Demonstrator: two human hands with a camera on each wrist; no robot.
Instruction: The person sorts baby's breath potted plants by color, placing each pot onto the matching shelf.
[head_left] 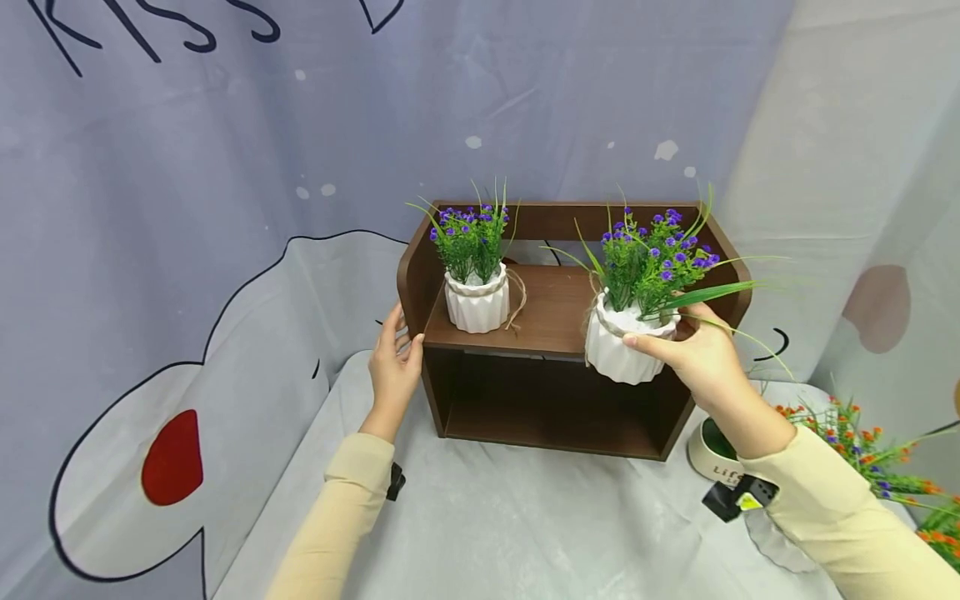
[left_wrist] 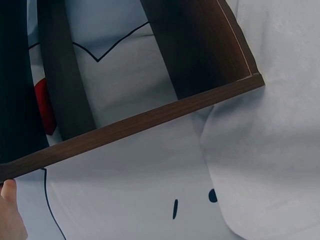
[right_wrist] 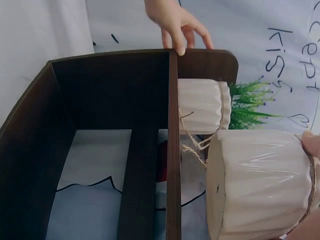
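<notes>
My right hand [head_left: 701, 354] pinches the rim of a white fluted flower pot [head_left: 626, 346], thumb in front. Purple artificial flowers [head_left: 660, 246] and green leaves rise from it. In the right wrist view this pot [right_wrist: 265, 180] shows its flat base, held apart from the shelf board. A similar potted plant [head_left: 477, 304], tied with twine, stands at the left of the upper board of a brown wooden shelf [head_left: 540, 312]. With fingers extended, my left hand [head_left: 395, 367] touches the shelf's left side panel, its thumb by the front edge; the right wrist view shows those fingertips [right_wrist: 178, 47] on the panel.
The shelf's lower compartment [head_left: 555, 417] is open at the front. Right of the shelf stand a round white container [head_left: 708, 454] lettered "Life" and orange artificial flowers [head_left: 862, 442]. A printed curtain [head_left: 525, 108] hangs behind; pale cloth [head_left: 525, 517] covers the surface.
</notes>
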